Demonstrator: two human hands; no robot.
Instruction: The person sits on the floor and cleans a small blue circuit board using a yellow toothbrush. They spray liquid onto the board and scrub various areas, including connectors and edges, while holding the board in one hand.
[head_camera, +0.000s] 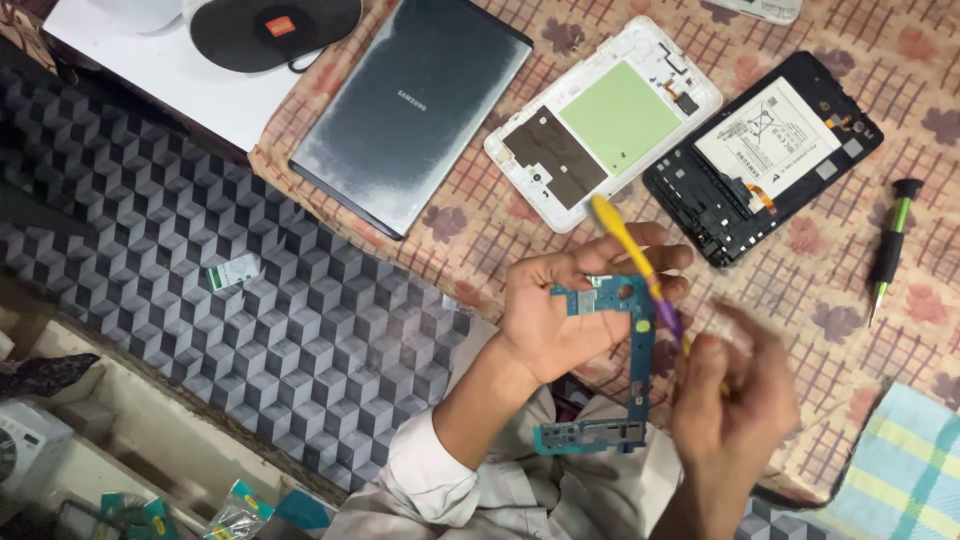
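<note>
A thin blue circuit board (625, 340), L-shaped with a long narrow leg running down to a crosspiece near the lap, is held up in front of the body, above the edge of a patterned cloth (480, 210). It is judged to be light and stiff but fragile: the narrow leg could flex or snap if levered, and the small components on its face are best left untouched, so a hold by the bare edges at the wider upper part seems soundest. That is roughly where it is gripped now, the left hand (560, 310) being closed around the upper end with the fingers wrapped over the top edge and the thumb beneath. A slim yellow tool with a purple section (640, 265) is pinched in the right hand (730, 390), which is blurred, and its shaft is laid across the board's upper part; whether the tip touches the board cannot be told. Farther out on the cloth are laid a white tablet frame with a green panel (610, 120), a black tablet frame with its battery exposed (765, 155), a dark grey back cover (410, 110) and a green-handled screwdriver (892, 240), all well apart from the hands.
</note>
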